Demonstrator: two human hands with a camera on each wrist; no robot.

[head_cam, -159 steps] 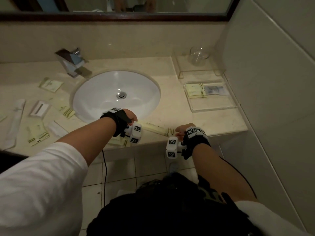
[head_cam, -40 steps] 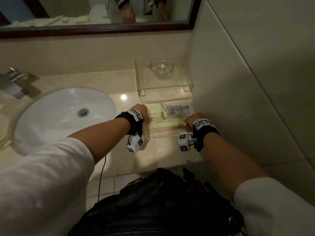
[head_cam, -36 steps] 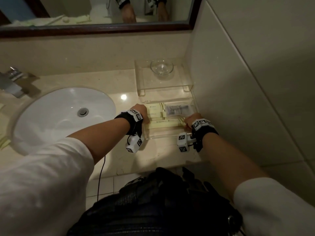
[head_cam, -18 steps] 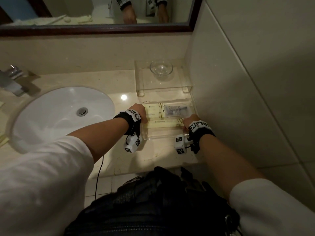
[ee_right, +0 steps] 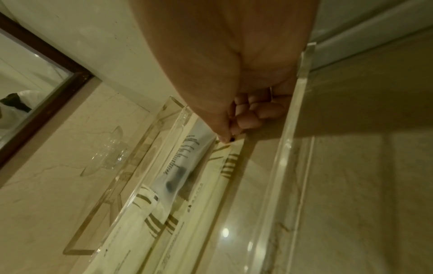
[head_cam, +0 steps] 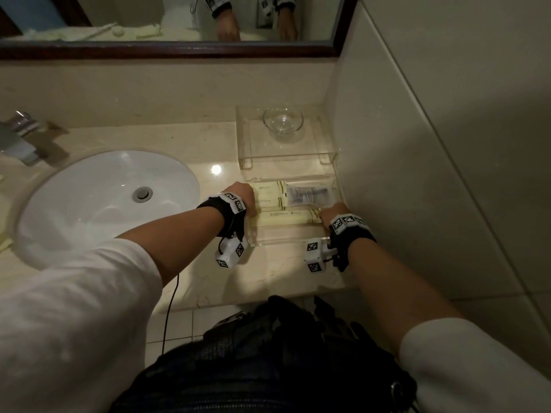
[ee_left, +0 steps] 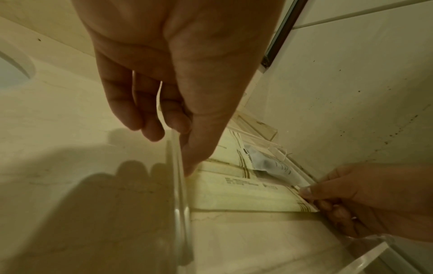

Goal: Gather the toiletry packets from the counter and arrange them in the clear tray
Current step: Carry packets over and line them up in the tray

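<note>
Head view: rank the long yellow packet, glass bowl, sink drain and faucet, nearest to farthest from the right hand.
1. Long yellow packet, pinched by the right hand in the tray.
2. Glass bowl, behind, on the clear stand.
3. Sink drain, across to the left.
4. Faucet, far left.

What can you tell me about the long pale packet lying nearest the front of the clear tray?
The long packet is a slim, pale yellow wrapper, paper by the look of it, with small dark print and brown stripes at its right end. It lies flat in the clear tray, running left to right, just in front of a shorter yellow packet and a see-through sachet. The right hand pinches its striped end; the left hand touches its other end.
</note>
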